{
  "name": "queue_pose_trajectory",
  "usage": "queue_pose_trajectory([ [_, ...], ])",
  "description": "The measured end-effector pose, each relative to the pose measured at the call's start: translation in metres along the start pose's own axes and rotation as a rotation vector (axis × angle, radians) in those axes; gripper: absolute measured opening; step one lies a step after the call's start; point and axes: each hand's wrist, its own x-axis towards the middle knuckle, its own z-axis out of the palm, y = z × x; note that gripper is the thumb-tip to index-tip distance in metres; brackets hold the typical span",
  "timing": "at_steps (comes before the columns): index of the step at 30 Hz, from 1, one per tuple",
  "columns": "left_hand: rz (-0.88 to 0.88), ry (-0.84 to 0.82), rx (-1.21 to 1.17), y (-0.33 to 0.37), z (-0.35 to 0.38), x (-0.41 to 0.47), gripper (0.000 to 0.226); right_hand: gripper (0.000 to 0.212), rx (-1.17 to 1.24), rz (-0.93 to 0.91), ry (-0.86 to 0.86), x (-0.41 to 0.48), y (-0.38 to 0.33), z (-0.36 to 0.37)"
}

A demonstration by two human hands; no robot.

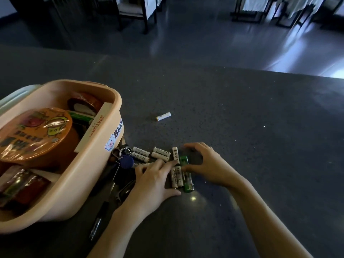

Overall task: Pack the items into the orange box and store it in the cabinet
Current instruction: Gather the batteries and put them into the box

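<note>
head view: left hand [152, 180] flat on batteries [161, 154]; right hand [207, 164] arched over lighter [188, 186], grasp unclear.

Box [96, 175] at left of frame, on the surface [251, 127]; inside it a round tub [35, 133] mid-box, a jar [84, 104] behind the tub at the far end, packets [22, 185] below the tub at lower left. Keys [125, 157] just right of the box wall; pen [97, 220] below them, alongside the box. Cluster of batteries [160, 154] right of the keys, centre frame; lighter [187, 177] on the cluster's right edge, parallel to two batteries beside it. Left hand [152, 181] flat at the cluster's lower left, fingertips touching batteries; right hand [206, 164] on the cluster's right, thumb against the lighter. Lone battery [163, 116] above the cluster, well apart. Chairs [135, 12] beyond the surface's far edge, top of frame.
</note>
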Motion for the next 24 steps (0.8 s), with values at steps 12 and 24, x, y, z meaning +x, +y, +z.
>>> queue_pose_trajectory([
  [12,0.108,0.019,-0.176,0.006,0.004,0.008,0.06,0.049,-0.095,-0.05,-0.095,0.032,0.01,-0.007],
  [24,0.079,-0.009,-0.249,0.0,-0.014,0.001,0.065,0.058,-0.19,-0.054,-0.181,0.027,0.003,-0.012],
])
